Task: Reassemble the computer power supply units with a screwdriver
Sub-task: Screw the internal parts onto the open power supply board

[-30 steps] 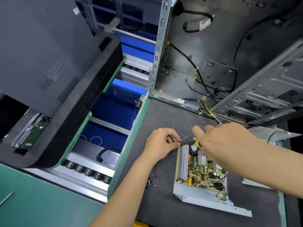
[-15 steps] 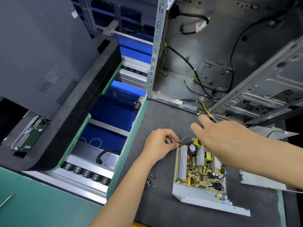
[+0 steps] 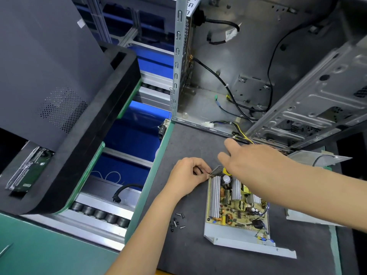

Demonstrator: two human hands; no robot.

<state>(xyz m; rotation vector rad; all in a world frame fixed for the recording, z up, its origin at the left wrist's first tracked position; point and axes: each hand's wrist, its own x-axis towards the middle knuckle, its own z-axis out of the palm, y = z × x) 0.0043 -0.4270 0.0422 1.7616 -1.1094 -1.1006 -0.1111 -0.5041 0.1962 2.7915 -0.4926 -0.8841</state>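
The open power supply unit lies on the dark mat, circuit board up, right of the loose screws. The left hand pinches something small at its far-left corner, by the mesh. The right hand hovers over the far end, fingers loosely extended, holding nothing. No writing is legible; the cable tag in the computer case is blurred.

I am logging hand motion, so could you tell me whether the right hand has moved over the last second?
Yes. The right hand has moved away from the power supply board, toward the cable bundle at the case edge.
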